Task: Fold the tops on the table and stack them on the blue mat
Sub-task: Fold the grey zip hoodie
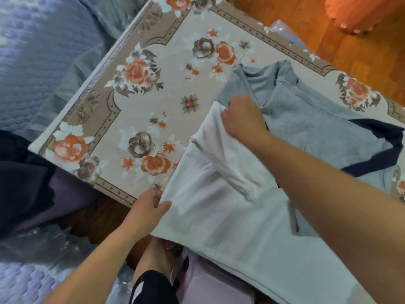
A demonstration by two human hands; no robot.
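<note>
A grey, white and navy top [302,119] lies on the floral table cover [166,102], with its white part [219,207] hanging over the near edge toward me. My left hand [149,205] pinches the white part's near-left corner at the table edge. My right hand [243,117] grips a fold of fabric where white meets grey. A navy band [383,148] shows at the right. The blue quilted mat [37,58] lies to the left, with no top on the part I can see.
A dark garment [24,176] lies on purple fabric at the left below the table. An orange stool [359,14] stands on the wooden floor at the far right. My foot [157,257] is under the hanging fabric.
</note>
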